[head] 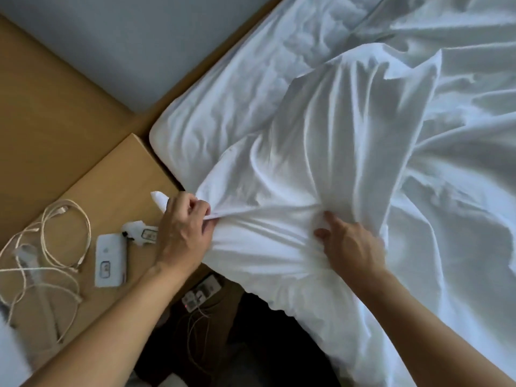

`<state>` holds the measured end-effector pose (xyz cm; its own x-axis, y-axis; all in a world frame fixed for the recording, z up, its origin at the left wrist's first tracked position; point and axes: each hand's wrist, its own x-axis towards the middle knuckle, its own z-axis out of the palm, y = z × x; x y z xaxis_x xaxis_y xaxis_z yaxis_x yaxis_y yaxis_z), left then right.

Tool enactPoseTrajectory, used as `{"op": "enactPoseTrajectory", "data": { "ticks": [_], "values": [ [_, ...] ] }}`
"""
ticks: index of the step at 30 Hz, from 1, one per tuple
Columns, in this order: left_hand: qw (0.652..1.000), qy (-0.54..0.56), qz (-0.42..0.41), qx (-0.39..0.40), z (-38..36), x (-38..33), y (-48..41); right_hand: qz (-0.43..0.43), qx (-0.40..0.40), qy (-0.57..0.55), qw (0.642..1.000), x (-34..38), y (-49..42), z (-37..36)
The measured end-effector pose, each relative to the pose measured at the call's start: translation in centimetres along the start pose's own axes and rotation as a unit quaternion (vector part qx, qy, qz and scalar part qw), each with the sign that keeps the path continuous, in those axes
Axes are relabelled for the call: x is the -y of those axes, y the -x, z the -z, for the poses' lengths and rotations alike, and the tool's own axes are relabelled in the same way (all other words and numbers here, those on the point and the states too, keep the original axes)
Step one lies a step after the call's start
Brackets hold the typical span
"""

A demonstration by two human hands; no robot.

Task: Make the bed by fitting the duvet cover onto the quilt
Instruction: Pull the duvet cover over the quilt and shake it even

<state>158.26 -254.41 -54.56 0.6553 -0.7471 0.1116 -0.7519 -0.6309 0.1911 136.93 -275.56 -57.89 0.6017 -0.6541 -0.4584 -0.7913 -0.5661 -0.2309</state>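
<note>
Furthest out from the left hand, on the wooden bedside table (117,174), lies a loose tangle of white charging cables (47,247), and nearer to the hand a white power bank (109,259) and a small white gadget (139,233) just beside the knuckles. These look simply parked out of the way of the bedding; none of them is touched.

The left hand (184,233) is closed in a pinch on a corner of the white duvet cover (321,152), fingers curled round a bunched fold at the bed's edge. A tip of white cloth pokes out above the knuckles. The grip probably anchors that corner so the fabric can be drawn taut toward the body.

Between the two hands the cover is stretched into tight horizontal creases, which suggests that the hands are pulling or smoothing against each other. Below the gap, down by the floor, a power strip (199,293) with thin wires shows in shadow.

The right hand (349,247) lies on top of the cover with fingers spread fairly wide and the forefinger extended, pressing rather than gripping, likely feeling for the quilt's corner through the cloth. Whether the quilt is inside here I cannot tell; no separate layer shows.

Beyond and to the right of that hand, the cover rises in a loose peak and spills in rumpled folds over the mattress (212,113).
</note>
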Motion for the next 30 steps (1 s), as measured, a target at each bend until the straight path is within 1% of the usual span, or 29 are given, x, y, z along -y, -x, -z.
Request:
{"op": "enactPoseTrajectory", "data": {
  "ticks": [1, 2, 4, 6, 7, 8, 9, 10, 11, 12, 14, 15, 16, 17, 18, 19, 21, 23, 25, 26, 27, 29, 30],
  "values": [
    [1.000, 0.001, -0.001, -0.005, 0.0, -0.7, 0.7, -0.004, 0.011, 0.004, 1.000, 0.0, 0.1, 0.1],
    [1.000, 0.003, 0.002, -0.012, 0.1, -1.6, 1.4, 0.013, 0.004, -0.012, 1.000, 0.5, 0.3, 0.4],
    [1.000, 0.012, 0.006, -0.025, 0.1, -3.3, 2.9, 0.109, -0.026, -0.084, 0.990, 2.8, 1.0, 0.7],
    [0.999, 0.025, 0.015, -0.028, -0.2, -4.3, 4.1, 0.198, 0.011, -0.101, 0.975, 6.1, 1.6, 0.0],
    [0.998, 0.041, 0.038, -0.028, -0.5, -4.7, 4.6, 0.209, 0.045, -0.086, 0.973, 7.6, 1.7, -0.8],
    [0.994, 0.070, 0.078, -0.029, -0.8, -5.0, 5.2, 0.199, 0.076, -0.075, 0.974, 8.7, 1.3, -1.6],
    [0.983, 0.114, 0.137, -0.034, -1.2, -5.3, 5.7, 0.184, 0.096, -0.072, 0.976, 9.5, 0.8, -2.2],
    [0.963, 0.168, 0.209, -0.041, -1.5, -5.6, 6.2, 0.171, 0.102, -0.073, 0.977, 9.8, 0.1, -2.8],
    [0.931, 0.217, 0.288, -0.048, -1.9, -6.0, 6.6, 0.163, 0.095, -0.075, 0.979, 9.7, -0.4, -3.3],
    [0.893, 0.256, 0.367, -0.050, -2.3, -6.2, 7.0, 0.156, 0.084, -0.078, 0.981, 9.2, -0.8, -3.6],
    [0.802, 0.319, 0.504, -0.040, -3.5, -6.7, 7.6, 0.142, 0.043, -0.085, 0.985, 7.8, -1.3, -3.4],
    [0.752, 0.369, 0.546, -0.035, -4.1, -6.8, 7.8, 0.134, 0.022, -0.084, 0.987, 6.9, -1.3, -3.1],
    [0.703, 0.432, 0.564, -0.031, -4.6, -6.8, 7.8, 0.125, 0.008, -0.084, 0.989, 5.9, -1.3, -2.8],
    [0.663, 0.494, 0.562, -0.025, -5.1, -6.7, 7.7, 0.119, -0.003, -0.081, 0.990, 5.0, -1.4, -2.4],
    [0.636, 0.540, 0.551, -0.019, -5.5, -6.7, 7.4, 0.113, -0.009, -0.073, 0.991, 4.3, -1.5, -2.1],
    [0.617, 0.570, 0.543, -0.015, -5.9, -6.6, 6.9, 0.103, -0.010, -0.063, 0.993, 3.9, -1.6, -1.8],
    [0.591, 0.595, 0.544, -0.026, -6.4, -6.4, 5.8, 0.070, 0.004, -0.050, 0.996, 3.7, -1.7, -1.5],
    [0.567, 0.610, 0.552, -0.040, -6.6, -6.3, 4.8, 0.041, 0.039, -0.044, 0.997, 3.8, -1.7, -1.5],
    [0.556, 0.617, 0.557, -0.036, -6.9, -6.2, 4.5, 0.038, 0.067, -0.072, 0.994, 3.7, -1.7, -1.6],
    [0.555, 0.617, 0.558, -0.034, -7.1, -6.1, 4.6, 0.037, 0.061, -0.096, 0.993, 3.6, -1.8, -1.4],
    [0.553, 0.615, 0.562, -0.035, -7.2, -6.0, 4.9, 0.021, 0.035, -0.127, 0.991, 3.5, -2.1, -1.3],
    [0.536, 0.610, 0.582, -0.053, -7.6, -5.7, 5.9, -0.058, -0.027, -0.176, 0.982, 2.6, -2.7, -1.2],
    [0.526, 0.607, 0.593, -0.062, -7.8, -5.4, 6.4, -0.101, -0.036, -0.181, 0.978, 2.1, -2.8, -1.1]
  ]
}}
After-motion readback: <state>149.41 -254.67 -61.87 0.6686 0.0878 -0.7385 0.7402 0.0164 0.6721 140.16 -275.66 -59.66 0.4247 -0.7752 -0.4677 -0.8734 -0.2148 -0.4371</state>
